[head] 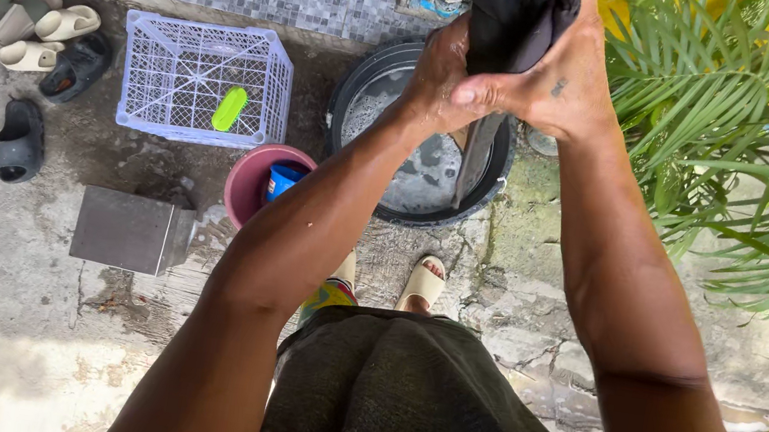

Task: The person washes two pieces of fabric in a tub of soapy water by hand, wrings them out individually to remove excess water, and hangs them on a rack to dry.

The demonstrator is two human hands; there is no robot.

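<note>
Dark wet cloth (513, 14), bunched, perhaps dripping, held above black soapy-water basin (495, 176).

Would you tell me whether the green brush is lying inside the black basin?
No, the green brush lies in the white lattice crate, beside the black basin that holds only soapy water.

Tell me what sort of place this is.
Probably an outdoor home washing spot: both hands, left hand and right hand, grip a dark cloth above a black basin of soapy water on cracked concrete, beside a white crate and scattered sandals.
</note>
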